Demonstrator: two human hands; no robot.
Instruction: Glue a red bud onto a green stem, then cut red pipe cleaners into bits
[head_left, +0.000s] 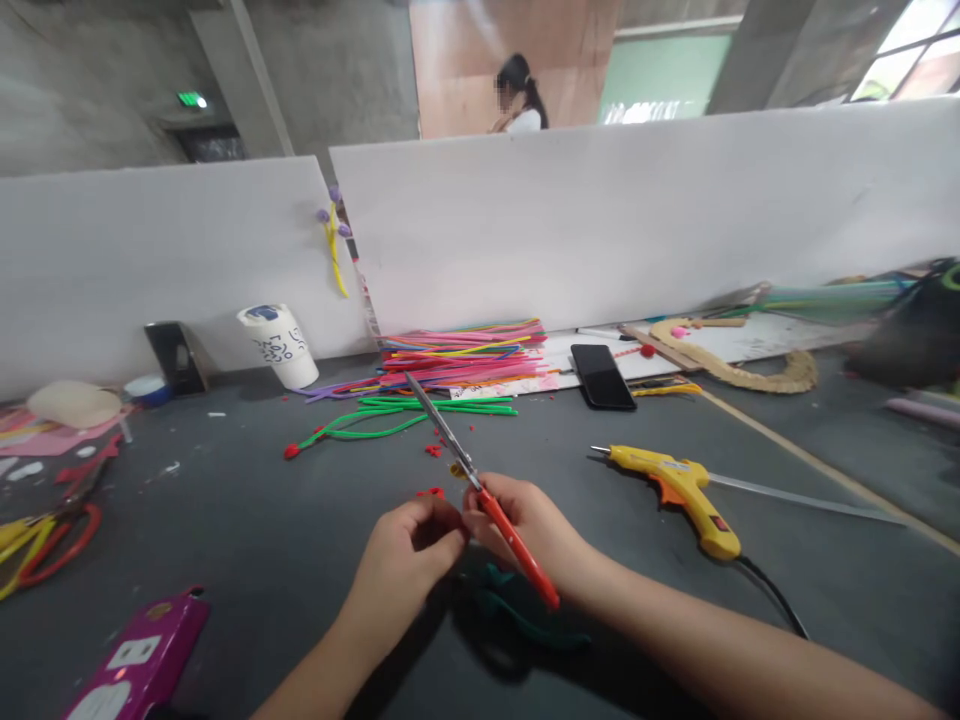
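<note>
My right hand point(529, 520) is closed around scissors point(517, 545) with red handles, their blades pointing up and left above the table. My left hand point(409, 560) is pinched, its fingertips meeting my right fingers; whatever lies between them is hidden. Just behind my left fingers shows a small red bit point(433, 492), and further red scraps point(433, 451) lie beyond. Under my hands a dark green curved thing point(536, 620) rests on the table, partly covered. Green pipe cleaners point(375, 425), one tipped with a red ball point(291, 452), lie farther back.
A yellow glue gun point(675, 490) with a cord lies right, below a black phone point(602, 377). Colourful pipe cleaners point(465, 355) are piled by a white partition point(600, 220). Left are a paper cup point(279, 347), more scissors point(67, 540) and a purple power strip point(142, 650).
</note>
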